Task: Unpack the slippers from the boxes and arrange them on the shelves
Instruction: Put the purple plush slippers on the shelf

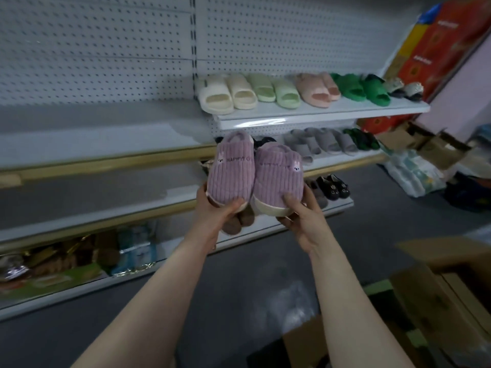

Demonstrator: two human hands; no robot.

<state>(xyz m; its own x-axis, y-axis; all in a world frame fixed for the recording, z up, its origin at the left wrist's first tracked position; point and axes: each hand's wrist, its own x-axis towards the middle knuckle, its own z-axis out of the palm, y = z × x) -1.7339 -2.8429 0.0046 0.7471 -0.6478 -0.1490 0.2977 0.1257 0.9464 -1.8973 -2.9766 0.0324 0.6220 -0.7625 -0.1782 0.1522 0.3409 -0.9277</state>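
Placing step: left hand and right hand each grip one purple corduroy slipper by the toe, pair side by side before the shelves; next, probably set them level in a free spot.

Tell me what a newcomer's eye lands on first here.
First, the purple slippers with small bunny faces, held up mid-frame, the left hand gripping one and the right hand the other. Behind them, on the top shelf to the right, runs a row of slides in cream, pale green, pink and bright green. Red boxes lean at the upper right.
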